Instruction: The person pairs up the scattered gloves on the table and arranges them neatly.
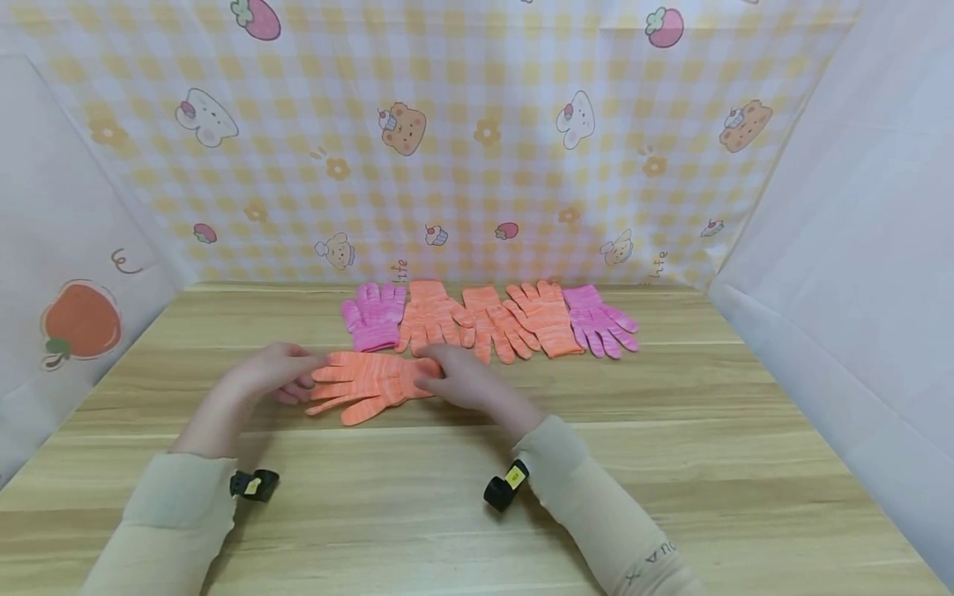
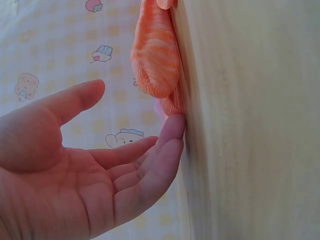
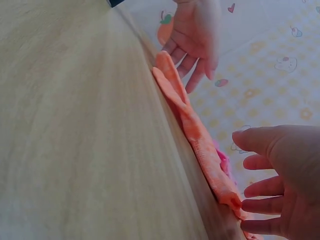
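An orange knitted glove (image 1: 373, 382) lies on its side across the wooden table, its fingers pointing left and its cuff right. My left hand (image 1: 281, 371) is at the glove's fingertips; in the left wrist view its thumb stands well apart from the gently bent fingers (image 2: 145, 190), which reach the glove's tip. At the cuff is my right hand (image 1: 468, 377), its thumb spread from straight fingers (image 3: 262, 205) that lie right at the cuff edge. Neither hand pinches the fabric.
Behind this glove a row of gloves runs along the table's back: a pink glove (image 1: 378, 319) at left, three orange ones, with an orange glove (image 1: 495, 321) in the middle, and a pink glove (image 1: 599, 321) at right. A checked cloth (image 1: 477, 165) hangs behind the table.
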`<state>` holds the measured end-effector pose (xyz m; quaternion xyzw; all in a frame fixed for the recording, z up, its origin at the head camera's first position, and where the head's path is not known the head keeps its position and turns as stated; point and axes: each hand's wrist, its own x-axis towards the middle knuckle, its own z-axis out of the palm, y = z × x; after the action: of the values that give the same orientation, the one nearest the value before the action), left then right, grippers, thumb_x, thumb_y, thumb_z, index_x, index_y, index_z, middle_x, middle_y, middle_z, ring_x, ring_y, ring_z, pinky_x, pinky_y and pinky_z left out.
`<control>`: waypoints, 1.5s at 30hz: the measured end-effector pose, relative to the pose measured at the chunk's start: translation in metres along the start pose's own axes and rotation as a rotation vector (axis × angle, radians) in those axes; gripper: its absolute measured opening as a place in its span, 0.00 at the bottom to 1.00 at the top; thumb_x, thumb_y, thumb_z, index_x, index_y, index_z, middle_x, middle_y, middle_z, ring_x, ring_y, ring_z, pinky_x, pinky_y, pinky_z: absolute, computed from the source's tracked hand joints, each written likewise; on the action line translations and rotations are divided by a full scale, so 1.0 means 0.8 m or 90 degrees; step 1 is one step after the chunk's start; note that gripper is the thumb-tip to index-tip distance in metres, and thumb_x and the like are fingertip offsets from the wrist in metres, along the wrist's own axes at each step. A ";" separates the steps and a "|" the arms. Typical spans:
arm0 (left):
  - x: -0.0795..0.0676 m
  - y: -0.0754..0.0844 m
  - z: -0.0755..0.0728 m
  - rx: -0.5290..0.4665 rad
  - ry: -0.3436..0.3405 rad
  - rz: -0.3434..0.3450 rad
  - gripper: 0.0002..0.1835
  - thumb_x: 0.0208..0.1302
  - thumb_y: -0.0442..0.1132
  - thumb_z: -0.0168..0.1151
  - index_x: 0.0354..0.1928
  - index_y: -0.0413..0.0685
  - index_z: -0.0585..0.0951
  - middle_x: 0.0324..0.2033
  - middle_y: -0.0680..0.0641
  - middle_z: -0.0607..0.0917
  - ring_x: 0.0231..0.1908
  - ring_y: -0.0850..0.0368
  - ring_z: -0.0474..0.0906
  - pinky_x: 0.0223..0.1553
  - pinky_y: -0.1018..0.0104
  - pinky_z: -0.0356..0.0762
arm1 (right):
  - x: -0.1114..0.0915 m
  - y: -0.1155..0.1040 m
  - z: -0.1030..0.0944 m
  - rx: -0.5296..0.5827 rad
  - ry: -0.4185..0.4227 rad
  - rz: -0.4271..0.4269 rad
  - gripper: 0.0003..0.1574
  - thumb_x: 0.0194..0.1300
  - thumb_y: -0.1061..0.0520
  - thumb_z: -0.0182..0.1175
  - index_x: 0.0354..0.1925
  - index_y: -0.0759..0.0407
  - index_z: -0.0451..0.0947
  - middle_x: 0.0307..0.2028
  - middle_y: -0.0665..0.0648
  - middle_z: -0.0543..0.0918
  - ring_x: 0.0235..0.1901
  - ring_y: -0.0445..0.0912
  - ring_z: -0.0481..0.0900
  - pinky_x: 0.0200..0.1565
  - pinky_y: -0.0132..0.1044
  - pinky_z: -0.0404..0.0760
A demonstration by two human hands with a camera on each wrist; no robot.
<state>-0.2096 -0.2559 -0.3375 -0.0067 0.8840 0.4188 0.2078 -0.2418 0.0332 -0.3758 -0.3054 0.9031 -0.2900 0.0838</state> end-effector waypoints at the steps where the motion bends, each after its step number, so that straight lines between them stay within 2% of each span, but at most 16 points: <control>1: 0.001 0.000 0.000 -0.008 -0.004 -0.002 0.36 0.72 0.48 0.51 0.61 0.17 0.58 0.37 0.36 0.79 0.34 0.52 0.81 0.39 0.58 0.82 | 0.000 0.000 0.001 0.000 0.000 -0.001 0.32 0.68 0.47 0.58 0.67 0.55 0.67 0.62 0.53 0.72 0.61 0.46 0.68 0.61 0.42 0.67; 5: 0.004 -0.001 0.002 -0.026 -0.014 -0.011 0.37 0.71 0.48 0.52 0.63 0.18 0.57 0.38 0.37 0.79 0.34 0.53 0.81 0.40 0.58 0.81 | 0.000 0.000 0.004 -0.007 0.000 0.003 0.32 0.68 0.49 0.59 0.66 0.56 0.68 0.62 0.55 0.73 0.63 0.48 0.67 0.63 0.44 0.65; 11: 0.007 -0.002 0.002 -0.039 -0.021 -0.012 0.37 0.70 0.47 0.53 0.63 0.18 0.56 0.39 0.37 0.79 0.34 0.54 0.81 0.41 0.58 0.81 | 0.001 -0.001 0.008 -0.060 -0.003 0.003 0.31 0.67 0.52 0.60 0.66 0.56 0.69 0.61 0.55 0.73 0.63 0.49 0.66 0.63 0.43 0.65; 18: 0.007 -0.001 0.003 -0.041 -0.037 0.016 0.38 0.68 0.45 0.57 0.64 0.19 0.56 0.44 0.33 0.79 0.39 0.51 0.81 0.43 0.57 0.81 | 0.001 -0.004 0.011 -0.092 -0.004 -0.012 0.30 0.65 0.54 0.63 0.64 0.55 0.71 0.59 0.53 0.76 0.57 0.48 0.70 0.56 0.40 0.70; 24: 0.011 -0.001 0.008 -0.038 -0.051 0.027 0.36 0.68 0.40 0.58 0.66 0.21 0.56 0.48 0.34 0.79 0.38 0.53 0.81 0.41 0.59 0.81 | 0.001 -0.006 0.013 -0.087 -0.001 0.007 0.30 0.64 0.53 0.64 0.63 0.54 0.72 0.58 0.52 0.76 0.57 0.48 0.69 0.56 0.40 0.71; 32: 0.012 0.000 0.011 -0.071 -0.059 0.042 0.34 0.64 0.33 0.59 0.66 0.24 0.57 0.39 0.41 0.83 0.36 0.55 0.81 0.37 0.62 0.81 | -0.002 -0.008 0.015 -0.085 0.011 0.027 0.31 0.63 0.52 0.65 0.63 0.52 0.72 0.57 0.53 0.76 0.55 0.48 0.70 0.52 0.39 0.73; 37: 0.011 0.001 0.011 -0.096 -0.048 0.060 0.33 0.63 0.30 0.58 0.66 0.24 0.57 0.36 0.43 0.83 0.33 0.56 0.80 0.34 0.65 0.81 | -0.001 -0.008 0.016 -0.077 0.017 0.034 0.32 0.62 0.53 0.66 0.63 0.52 0.72 0.53 0.53 0.76 0.50 0.46 0.71 0.47 0.38 0.74; 45: 0.011 0.001 0.011 -0.087 -0.049 0.073 0.27 0.66 0.32 0.55 0.62 0.20 0.63 0.36 0.42 0.85 0.33 0.55 0.81 0.34 0.64 0.81 | 0.002 -0.007 0.017 -0.044 0.018 0.042 0.32 0.60 0.55 0.67 0.62 0.53 0.73 0.48 0.51 0.77 0.43 0.43 0.73 0.44 0.35 0.75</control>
<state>-0.2146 -0.2474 -0.3455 0.0457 0.8434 0.4895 0.2168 -0.2356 0.0219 -0.3839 -0.2738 0.9233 -0.2600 0.0702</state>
